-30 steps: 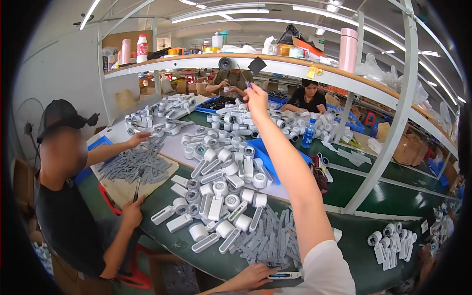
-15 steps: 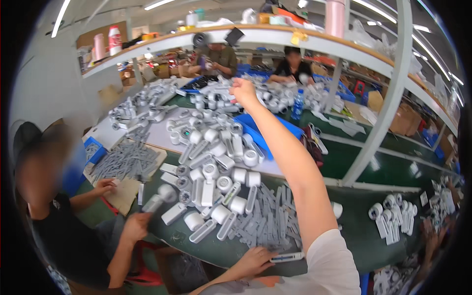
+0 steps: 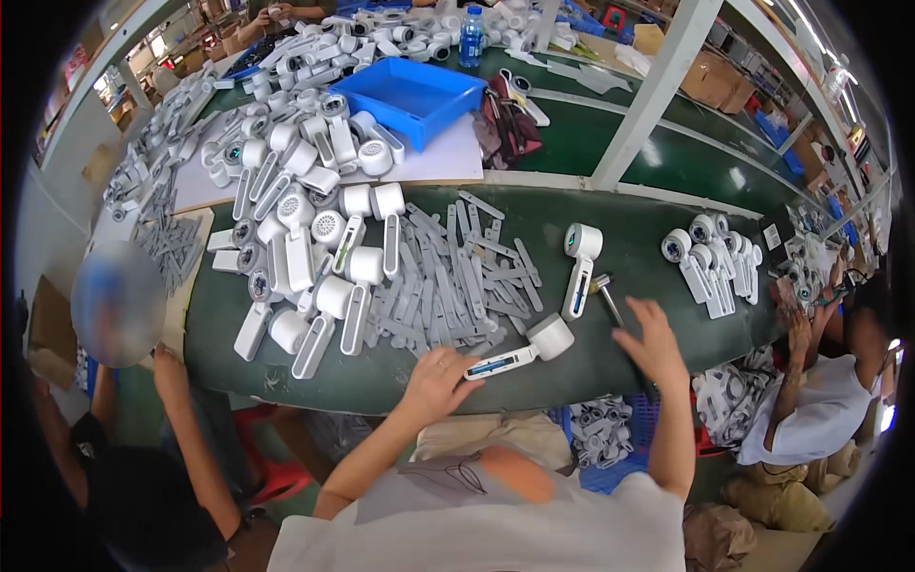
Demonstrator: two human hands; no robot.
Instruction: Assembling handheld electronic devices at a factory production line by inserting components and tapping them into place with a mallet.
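Observation:
My left hand point(image 3: 438, 386) grips the end of the handle of a white handheld fan point(image 3: 550, 337), which lies near the bench's front edge. The handle's face is open, with blue and dark parts inside. My right hand point(image 3: 655, 345) is open with fingers spread, over what looks like a small hammer point(image 3: 611, 307) with a metal shaft and a dark grip. Another white handheld fan point(image 3: 578, 272) lies just left of the hammer head, its handle also open. Beyond my left hand spreads a heap of grey plastic strips point(image 3: 443, 286).
White handheld fans point(image 3: 299, 253) are piled left of the strips. A blue tray point(image 3: 410, 95) and a blue bottle point(image 3: 471, 38) stand behind. A white post point(image 3: 658, 91) rises at back right. More fans point(image 3: 710, 267) lie right. Co-workers sit on both sides.
My right arm, stretched far forward toward the shelf before, has come back to the hammer. The view has tilted down. My left hand stays at the fan's handle.

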